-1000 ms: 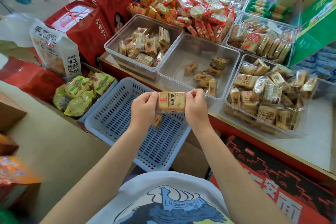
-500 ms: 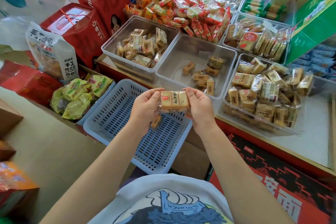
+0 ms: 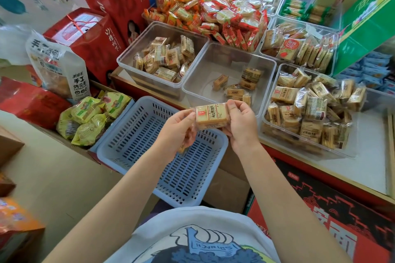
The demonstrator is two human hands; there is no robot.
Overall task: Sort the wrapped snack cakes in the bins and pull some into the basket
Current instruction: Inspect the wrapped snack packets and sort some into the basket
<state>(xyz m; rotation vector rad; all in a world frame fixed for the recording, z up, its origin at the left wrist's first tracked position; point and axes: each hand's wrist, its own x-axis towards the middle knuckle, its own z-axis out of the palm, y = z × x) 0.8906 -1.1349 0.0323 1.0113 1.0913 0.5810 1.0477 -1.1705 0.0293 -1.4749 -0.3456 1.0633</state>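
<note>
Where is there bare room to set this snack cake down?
The blue basket floor left of the hands is mostly bare. The middle clear bin is bare along its far and left sides, beside a few cakes. The left bin and right bin are crowded.

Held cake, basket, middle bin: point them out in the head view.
Held cake (image 3: pixel 210 115): head view, front label of wrapper.
Basket (image 3: pixel 222 151): head view, right rim.
Middle bin (image 3: pixel 205 66): head view, bare left wall.

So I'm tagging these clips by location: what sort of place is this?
Probably a small snack shop: clear bins of wrapped cakes on a counter, red gift boxes, and a blue basket.
</note>
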